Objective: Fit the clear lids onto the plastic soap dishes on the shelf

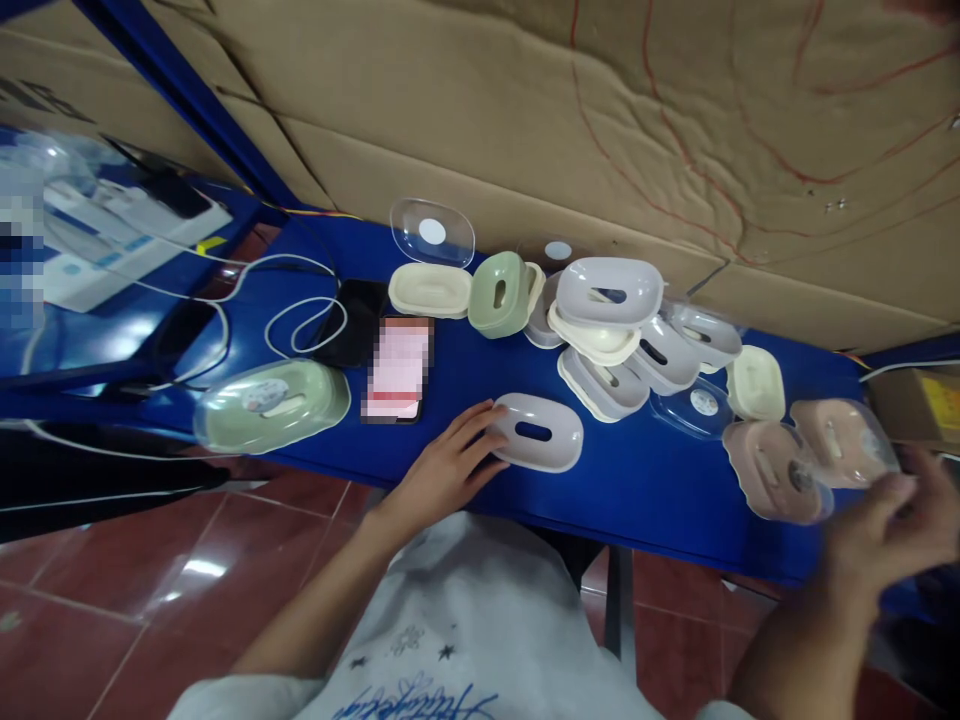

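Left hand (pixel 469 450) on an empty, slotted lilac dish (pixel 556 452).

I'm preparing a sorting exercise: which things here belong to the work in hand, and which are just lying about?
Work in hand, apparently:
- grey slotted dish, touched by the left hand
- pink dishes, near the right hand
- clear lid
- cream tray

Probably lying about:
- phone
- white cable
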`<control>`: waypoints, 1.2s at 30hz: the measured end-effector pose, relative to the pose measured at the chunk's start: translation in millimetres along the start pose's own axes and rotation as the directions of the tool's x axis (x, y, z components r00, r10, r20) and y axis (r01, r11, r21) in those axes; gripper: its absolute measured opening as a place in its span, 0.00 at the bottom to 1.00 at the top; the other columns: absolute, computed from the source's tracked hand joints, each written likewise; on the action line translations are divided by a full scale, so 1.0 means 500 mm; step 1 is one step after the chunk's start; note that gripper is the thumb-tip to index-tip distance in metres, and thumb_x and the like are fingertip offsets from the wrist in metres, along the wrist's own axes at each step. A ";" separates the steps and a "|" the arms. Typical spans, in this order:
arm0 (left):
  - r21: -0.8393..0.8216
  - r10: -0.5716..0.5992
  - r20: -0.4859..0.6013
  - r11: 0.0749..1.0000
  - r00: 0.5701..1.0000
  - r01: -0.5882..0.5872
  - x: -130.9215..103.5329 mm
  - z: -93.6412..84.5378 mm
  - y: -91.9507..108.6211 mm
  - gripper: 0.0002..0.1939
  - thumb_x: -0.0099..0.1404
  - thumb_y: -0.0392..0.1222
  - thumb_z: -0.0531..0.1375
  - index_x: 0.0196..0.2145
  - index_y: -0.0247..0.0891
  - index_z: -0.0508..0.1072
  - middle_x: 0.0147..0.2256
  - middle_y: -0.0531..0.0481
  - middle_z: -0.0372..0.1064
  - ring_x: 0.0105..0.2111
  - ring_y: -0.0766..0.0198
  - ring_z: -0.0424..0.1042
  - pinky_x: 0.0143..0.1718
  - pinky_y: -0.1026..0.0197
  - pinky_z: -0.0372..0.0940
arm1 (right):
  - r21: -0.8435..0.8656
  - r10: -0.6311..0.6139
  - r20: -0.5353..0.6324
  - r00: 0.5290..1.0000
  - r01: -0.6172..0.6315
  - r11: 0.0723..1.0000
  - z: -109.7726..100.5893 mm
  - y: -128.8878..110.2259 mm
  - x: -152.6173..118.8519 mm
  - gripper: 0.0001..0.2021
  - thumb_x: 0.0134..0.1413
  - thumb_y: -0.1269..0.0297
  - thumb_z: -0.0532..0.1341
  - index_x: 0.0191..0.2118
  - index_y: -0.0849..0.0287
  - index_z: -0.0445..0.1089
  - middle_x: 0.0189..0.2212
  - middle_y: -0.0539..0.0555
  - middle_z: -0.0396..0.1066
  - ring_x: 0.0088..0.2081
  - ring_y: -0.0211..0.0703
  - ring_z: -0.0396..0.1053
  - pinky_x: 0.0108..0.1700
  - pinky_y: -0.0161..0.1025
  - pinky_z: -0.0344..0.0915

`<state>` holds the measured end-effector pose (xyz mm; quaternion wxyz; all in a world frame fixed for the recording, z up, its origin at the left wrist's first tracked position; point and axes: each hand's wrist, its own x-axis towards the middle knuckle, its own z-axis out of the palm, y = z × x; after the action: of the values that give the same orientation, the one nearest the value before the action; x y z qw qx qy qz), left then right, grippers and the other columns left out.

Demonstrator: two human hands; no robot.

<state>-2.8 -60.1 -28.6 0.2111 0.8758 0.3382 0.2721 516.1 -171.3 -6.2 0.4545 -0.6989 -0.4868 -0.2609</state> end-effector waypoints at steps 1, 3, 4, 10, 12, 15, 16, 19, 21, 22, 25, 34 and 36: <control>-0.020 0.017 0.019 1.000 1.000 -0.017 0.001 0.003 0.001 0.10 0.77 0.38 0.63 0.54 0.41 0.72 0.67 0.41 0.67 0.72 0.48 0.61 0.69 0.41 0.69 | 0.002 -0.021 0.069 0.997 0.021 1.000 0.021 -0.072 -0.013 0.20 0.73 0.51 0.58 0.63 0.45 0.77 0.54 0.66 0.80 0.56 0.67 0.77 0.55 0.65 0.69; -0.045 0.038 0.044 0.998 0.998 -0.036 0.003 0.005 0.003 0.10 0.77 0.37 0.62 0.54 0.41 0.72 0.67 0.41 0.67 0.73 0.50 0.60 0.70 0.41 0.68 | 0.173 -0.250 0.449 0.858 0.191 0.966 0.075 -0.211 -0.045 0.20 0.71 0.56 0.62 0.65 0.48 0.75 0.53 0.62 0.81 0.54 0.62 0.79 0.55 0.60 0.72; -0.053 0.042 0.049 0.998 0.998 -0.039 0.003 0.005 0.005 0.10 0.77 0.37 0.62 0.54 0.41 0.73 0.67 0.42 0.68 0.73 0.50 0.60 0.70 0.40 0.68 | 0.242 -0.338 0.537 0.773 0.243 0.939 0.104 -0.269 -0.060 0.21 0.71 0.58 0.64 0.66 0.50 0.73 0.55 0.61 0.80 0.56 0.60 0.78 0.58 0.58 0.71; -0.091 0.051 0.036 0.995 0.998 -0.048 -0.012 -0.001 0.006 0.08 0.77 0.37 0.62 0.53 0.41 0.73 0.66 0.44 0.70 0.73 0.52 0.61 0.69 0.41 0.69 | 0.205 -0.393 0.615 0.683 0.343 0.917 0.183 -0.388 -0.082 0.20 0.73 0.56 0.62 0.65 0.55 0.73 0.50 0.59 0.80 0.52 0.56 0.75 0.56 0.54 0.68; -0.087 0.054 0.037 0.995 0.998 -0.051 -0.020 -0.002 0.003 0.09 0.77 0.36 0.62 0.53 0.41 0.73 0.66 0.44 0.70 0.73 0.52 0.60 0.70 0.41 0.69 | 0.237 -0.378 0.601 0.704 0.294 0.926 0.163 -0.381 -0.071 0.16 0.73 0.58 0.62 0.60 0.53 0.76 0.47 0.57 0.80 0.50 0.53 0.75 0.54 0.51 0.68; -0.055 0.049 0.041 0.997 0.998 -0.047 -0.028 -0.010 -0.005 0.10 0.77 0.36 0.62 0.54 0.42 0.73 0.66 0.45 0.69 0.73 0.52 0.60 0.70 0.41 0.68 | 0.298 -0.343 0.588 0.733 0.198 0.934 0.115 -0.383 -0.065 0.14 0.72 0.62 0.64 0.59 0.52 0.77 0.48 0.56 0.79 0.51 0.51 0.75 0.55 0.50 0.68; -0.034 0.037 0.024 0.999 0.999 -0.036 -0.030 -0.014 -0.009 0.10 0.77 0.36 0.62 0.54 0.42 0.73 0.66 0.45 0.69 0.73 0.51 0.60 0.70 0.40 0.68 | 0.306 -0.333 0.586 0.739 0.179 0.935 0.099 -0.387 -0.067 0.14 0.71 0.63 0.65 0.58 0.51 0.77 0.48 0.56 0.79 0.51 0.50 0.75 0.56 0.50 0.68; 0.047 -0.045 -0.092 0.998 0.995 0.049 -0.028 -0.028 -0.024 0.10 0.76 0.37 0.63 0.53 0.42 0.73 0.64 0.43 0.71 0.71 0.49 0.63 0.69 0.39 0.69 | 0.302 -0.331 0.572 0.751 0.182 0.936 0.064 -0.398 -0.085 0.15 0.69 0.66 0.66 0.58 0.50 0.77 0.47 0.55 0.79 0.50 0.50 0.76 0.56 0.50 0.68; 0.099 -0.109 -0.159 0.987 0.981 0.126 -0.017 -0.031 -0.033 0.09 0.76 0.37 0.62 0.53 0.42 0.74 0.64 0.41 0.71 0.70 0.47 0.64 0.69 0.38 0.69 | 0.284 -0.338 0.534 0.775 0.213 0.935 0.055 -0.400 -0.101 0.15 0.68 0.67 0.67 0.58 0.50 0.77 0.46 0.55 0.79 0.49 0.50 0.76 0.55 0.50 0.68; 0.123 -0.137 -0.176 0.979 0.975 0.160 -0.008 -0.030 -0.037 0.09 0.76 0.38 0.62 0.53 0.41 0.74 0.64 0.40 0.70 0.71 0.45 0.64 0.69 0.38 0.68 | 0.267 -0.344 0.510 0.788 0.235 0.935 0.055 -0.399 -0.108 0.15 0.68 0.67 0.67 0.58 0.50 0.77 0.45 0.55 0.79 0.48 0.50 0.76 0.55 0.50 0.68; 0.182 -0.174 -0.179 0.961 0.968 0.206 0.026 -0.019 -0.044 0.11 0.77 0.38 0.60 0.55 0.40 0.74 0.67 0.37 0.66 0.72 0.41 0.61 0.69 0.36 0.66 | 0.211 -0.354 0.478 0.804 0.286 0.935 0.071 -0.398 -0.127 0.14 0.69 0.66 0.67 0.58 0.50 0.77 0.45 0.55 0.80 0.48 0.50 0.76 0.55 0.50 0.68; 0.180 0.022 -0.166 0.984 0.986 0.008 0.077 0.012 0.040 0.21 0.78 0.37 0.58 0.66 0.42 0.68 0.71 0.38 0.63 0.72 0.45 0.61 0.71 0.38 0.62 | 0.140 -0.308 0.669 0.677 0.292 0.946 0.143 -0.415 -0.152 0.22 0.75 0.64 0.56 0.70 0.49 0.68 0.63 0.58 0.74 0.60 0.55 0.70 0.58 0.52 0.61; 0.163 0.109 -0.116 0.983 0.987 -0.090 0.074 0.021 0.064 0.19 0.78 0.36 0.58 0.64 0.39 0.70 0.67 0.37 0.67 0.68 0.47 0.67 0.68 0.42 0.67 | 0.155 -0.317 0.700 0.640 0.297 0.942 0.140 -0.411 -0.144 0.21 0.76 0.65 0.56 0.69 0.50 0.67 0.64 0.58 0.74 0.61 0.56 0.68 0.61 0.55 0.58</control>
<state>42.0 -57.7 -6.5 0.1062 0.8869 0.3267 0.3088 294.0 -117.7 -17.6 0.1868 -0.6460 -0.7393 -0.0350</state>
